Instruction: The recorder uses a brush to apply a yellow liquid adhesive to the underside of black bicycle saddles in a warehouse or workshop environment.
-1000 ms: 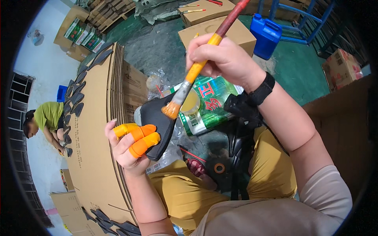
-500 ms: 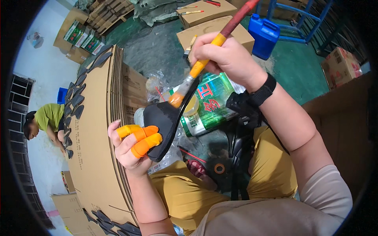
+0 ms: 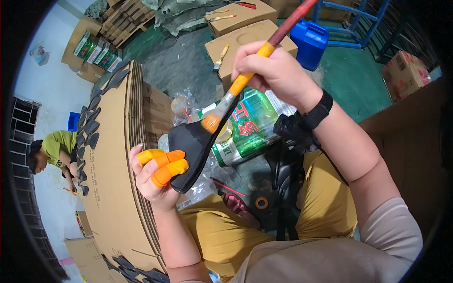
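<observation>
My left hand [image 3: 153, 181], with orange finger covers on several fingers, grips a black shoe sole [image 3: 188, 144] by its lower end. The sole is tilted, its narrow end pointing up and to the right. My right hand [image 3: 278, 75] is closed around the yellow and red handle of a paintbrush [image 3: 241, 82]. The brush's pale orange bristles touch the upper face of the sole near its right edge. Behind the sole lies a green metal tin [image 3: 257, 125], with a round pale opening partly hidden by the sole and brush. A black strap circles my right wrist.
Stacked cardboard sheets [image 3: 113, 155] at my left bear several black soles [image 3: 92, 127] along their far edge. Beyond are cardboard boxes [image 3: 252, 40] with brushes on top and a blue jerrycan [image 3: 309, 45]. A tape roll [image 3: 261, 203] lies by my feet. Another person [image 3: 59, 148] bends at far left.
The brush's bristles have shifted slightly across the sole. Both hands keep their hold. The whole view has moved a little, and the other person's hand has lowered beside the sheets.
</observation>
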Demonstrator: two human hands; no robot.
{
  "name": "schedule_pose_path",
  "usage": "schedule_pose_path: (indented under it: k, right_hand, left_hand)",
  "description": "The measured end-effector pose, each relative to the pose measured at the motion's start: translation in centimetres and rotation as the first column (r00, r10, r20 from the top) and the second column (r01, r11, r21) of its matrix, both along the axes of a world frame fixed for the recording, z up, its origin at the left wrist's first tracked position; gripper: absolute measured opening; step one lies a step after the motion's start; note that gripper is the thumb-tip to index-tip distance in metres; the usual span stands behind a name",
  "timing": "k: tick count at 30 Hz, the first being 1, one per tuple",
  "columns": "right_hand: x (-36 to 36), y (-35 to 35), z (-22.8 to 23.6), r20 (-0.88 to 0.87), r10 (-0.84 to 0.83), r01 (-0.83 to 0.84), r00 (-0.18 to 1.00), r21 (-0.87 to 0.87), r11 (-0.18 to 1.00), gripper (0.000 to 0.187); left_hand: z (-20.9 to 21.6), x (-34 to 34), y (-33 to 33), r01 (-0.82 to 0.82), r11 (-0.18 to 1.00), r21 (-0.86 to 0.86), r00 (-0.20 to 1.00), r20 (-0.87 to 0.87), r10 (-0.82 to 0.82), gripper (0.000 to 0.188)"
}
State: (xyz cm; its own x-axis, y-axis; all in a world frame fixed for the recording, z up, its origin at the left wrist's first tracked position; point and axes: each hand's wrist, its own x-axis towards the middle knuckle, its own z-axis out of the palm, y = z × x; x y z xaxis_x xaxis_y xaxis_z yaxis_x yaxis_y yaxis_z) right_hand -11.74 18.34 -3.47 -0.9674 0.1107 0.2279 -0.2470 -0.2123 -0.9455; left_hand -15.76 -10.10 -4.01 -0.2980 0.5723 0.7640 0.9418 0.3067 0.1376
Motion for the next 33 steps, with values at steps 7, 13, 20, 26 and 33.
schedule_pose_path:
  k: [7,13,20,26,33]
  right_hand:
    - [1.3,4.1,-0.9,0.020,-0.295,0.287,0.955,0.178,0.941,0.017]
    - [3.5,7.3,0.1,-0.125,-0.500,0.507,0.857,0.026,0.862,0.015]
    - [4.9,6.4,0.4,-0.184,-0.641,0.618,0.745,-0.174,0.767,0.034]
    - [5.1,5.5,-1.5,-0.166,-0.704,0.689,0.691,-0.143,0.710,0.021]
    - [2.9,-0.4,-6.6,0.002,-0.486,0.454,0.874,-0.363,0.814,0.024]
  left_hand:
    - [-1.1,-0.8,0.3,-0.001,0.990,0.141,0.989,0.147,-0.020,0.013]
    - [-3.3,-2.3,1.0,-0.060,0.836,0.546,0.751,0.576,-0.322,0.030]
    - [-5.2,-3.6,4.5,-0.353,0.628,0.693,0.529,0.702,-0.477,0.028]
    - [-5.0,-2.9,9.0,-0.531,0.540,0.653,0.313,0.744,-0.590,0.024]
    - [-5.9,-1.5,13.9,-0.563,0.508,0.652,0.267,0.725,-0.635,0.023]
